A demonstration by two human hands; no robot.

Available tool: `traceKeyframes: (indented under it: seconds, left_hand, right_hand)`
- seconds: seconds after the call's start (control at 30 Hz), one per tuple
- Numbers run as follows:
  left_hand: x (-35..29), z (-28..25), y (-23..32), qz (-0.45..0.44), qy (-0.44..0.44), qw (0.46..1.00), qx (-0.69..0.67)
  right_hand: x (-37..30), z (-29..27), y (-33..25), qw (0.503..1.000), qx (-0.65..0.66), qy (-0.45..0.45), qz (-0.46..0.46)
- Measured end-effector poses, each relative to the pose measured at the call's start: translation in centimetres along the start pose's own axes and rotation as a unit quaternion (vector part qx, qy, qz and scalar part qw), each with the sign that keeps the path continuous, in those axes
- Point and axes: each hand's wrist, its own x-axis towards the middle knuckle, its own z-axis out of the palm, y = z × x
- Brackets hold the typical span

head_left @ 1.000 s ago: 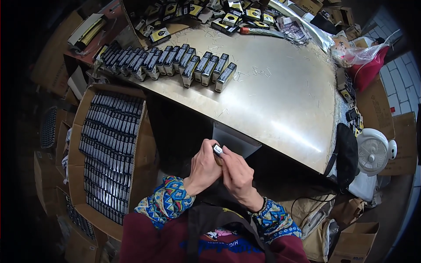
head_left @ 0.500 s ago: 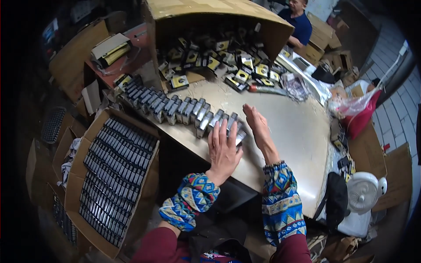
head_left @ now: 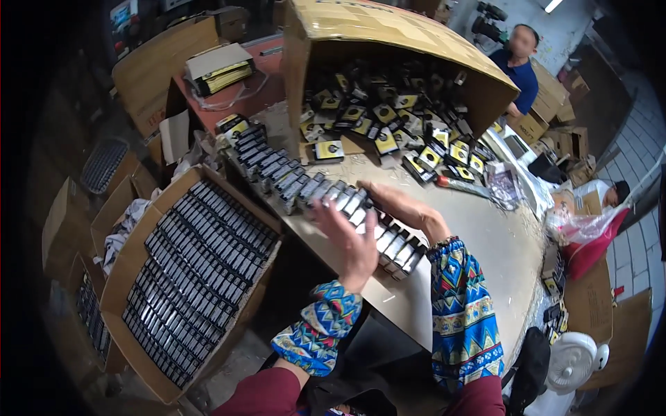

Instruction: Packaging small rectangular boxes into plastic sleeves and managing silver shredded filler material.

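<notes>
A long row of small black-and-silver boxes [head_left: 310, 186] stands on edge along the near side of the table [head_left: 479, 256]. My left hand [head_left: 352, 243] is at the near side of the row, its fingers spread and smeared by motion. Along the far side of the same boxes lies my right hand [head_left: 406, 208], fingers stretched out and flat; its fingertips are next to the box tops. Neither hand is closed round a box. Patterned blue sleeves cover both forearms.
A large carton [head_left: 409, 31] on its side spills loose black-and-yellow boxes [head_left: 385, 139]. Left of the table, an open carton [head_left: 114, 353] holds packed rows of small boxes. A red-handled tool [head_left: 458, 184] lies right. A white fan [head_left: 570, 362] and a co-worker [head_left: 520, 73] are farther right.
The view has shifted, so the scene sits lower and farther right. My right hand has come in against the row's far side. The row's right end now extends past my hands.
</notes>
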Motion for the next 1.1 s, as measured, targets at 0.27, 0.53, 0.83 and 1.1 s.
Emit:
traceKeyframes:
  seconds: [0.27, 0.53, 0.83, 1.1]
  left_hand:
    - [7.5, -5.9, -3.5, -0.064, 0.167, 0.972, -0.155]
    - [11.7, -4.4, -5.6, -0.086, 0.092, 0.992, -0.027]
    - [13.1, -8.8, -7.0, 0.150, -0.059, 0.933, 0.322]
    - [15.3, -10.4, -6.0, 0.199, -0.104, 0.908, 0.353]
  right_hand:
    - [0.6, 0.4, -2.3, 0.999, -0.018, -0.015, 0.031]
    - [1.7, 1.8, -4.8, 0.982, -0.187, 0.039, 0.003]
    - [-13.6, -1.1, -1.0, 0.901, -0.078, 0.416, 0.090]
    - [-14.5, 5.9, 1.1, 0.920, 0.089, 0.320, 0.208]
